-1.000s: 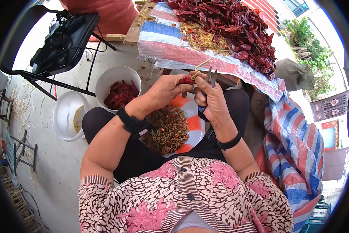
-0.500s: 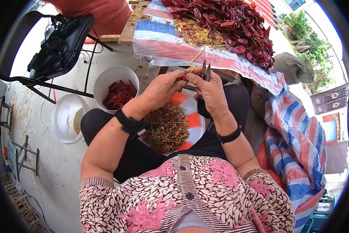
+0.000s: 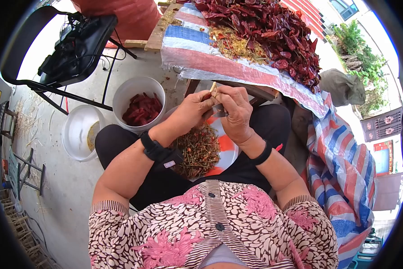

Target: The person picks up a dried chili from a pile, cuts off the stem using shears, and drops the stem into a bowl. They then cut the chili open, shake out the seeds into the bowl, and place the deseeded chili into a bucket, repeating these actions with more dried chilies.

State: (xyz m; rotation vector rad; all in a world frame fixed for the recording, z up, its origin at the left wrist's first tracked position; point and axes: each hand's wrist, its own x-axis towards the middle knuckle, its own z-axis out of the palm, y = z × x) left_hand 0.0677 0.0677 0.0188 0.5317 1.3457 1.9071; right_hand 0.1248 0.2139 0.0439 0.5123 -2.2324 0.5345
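Close together above my lap, my left hand pinches a red chili pepper, mostly covered by the fingers. The fingers of my right hand close round its pale stem. Dark scissors are partly visible below the right fingers, their blades mostly hidden. Beneath both hands lies a pile of cut stems and chili bits in a wide white and red container.
A white bucket with red chilies and a smaller white tub stand left. Dried chilies heap on a striped sheet over the table ahead. A black chair holds a bag at upper left.
The scissor blades, upright beside the right hand before, now point down and are mostly hidden. My right fingers have moved to the stem, and the view has shifted slightly.
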